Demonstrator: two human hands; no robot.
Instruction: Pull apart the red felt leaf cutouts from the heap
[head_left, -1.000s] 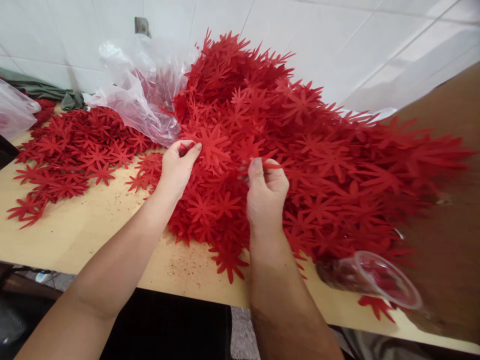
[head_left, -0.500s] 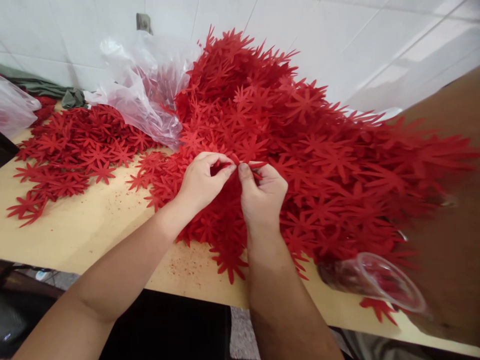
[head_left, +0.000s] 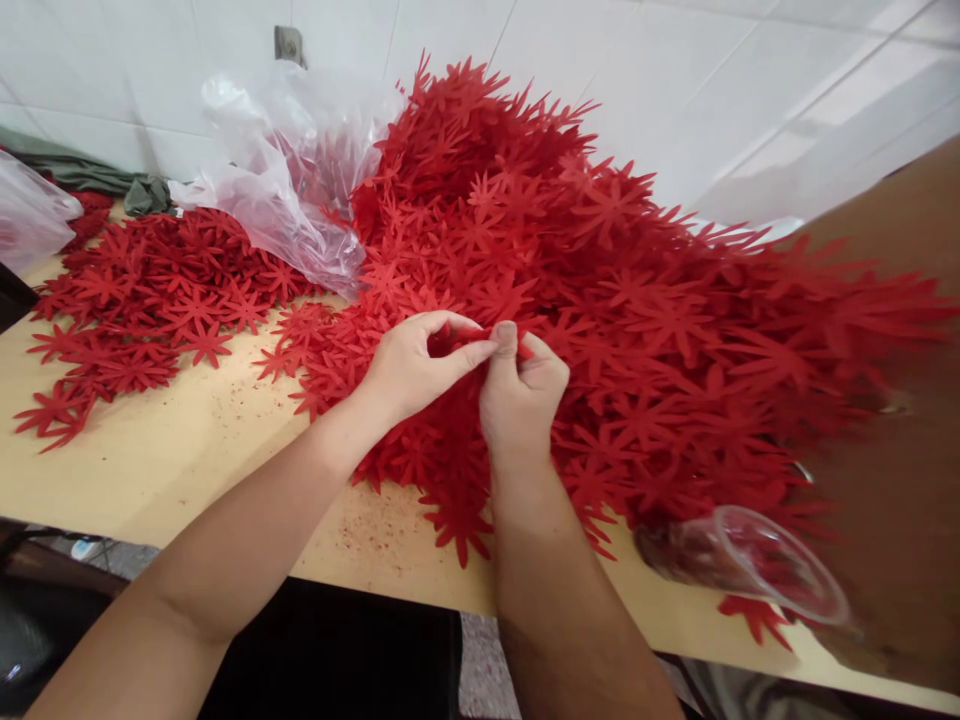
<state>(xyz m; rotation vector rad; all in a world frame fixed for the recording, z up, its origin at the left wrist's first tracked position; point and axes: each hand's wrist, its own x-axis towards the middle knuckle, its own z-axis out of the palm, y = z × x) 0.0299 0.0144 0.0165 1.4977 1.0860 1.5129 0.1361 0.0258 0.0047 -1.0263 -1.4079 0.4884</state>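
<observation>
My left hand (head_left: 424,362) and my right hand (head_left: 523,385) meet in front of a large heap of red flower-shaped cutouts (head_left: 630,300). Between them they pinch a small red cutout (head_left: 484,334), largely covered by the fingers. Thumb and forefinger of the left hand close on its left part, while the right thumb presses on it from above, with the other right fingers curled behind. The tips of both hands touch or nearly touch. Whether the held piece is one layer or several, I cannot tell.
A smaller pile of red cutouts (head_left: 165,295) lies left on the pale table (head_left: 187,460). Behind it sits a crumpled clear plastic bag (head_left: 281,190). A clear plastic cup (head_left: 720,560) lies on its side at right, near a brown panel (head_left: 900,450). White tiled wall (head_left: 712,70) stands behind.
My left hand has shifted slightly right and down, its thumb now against the right thumb. The right thumb has risen a little. The red cutout stays pinched between both hands.
</observation>
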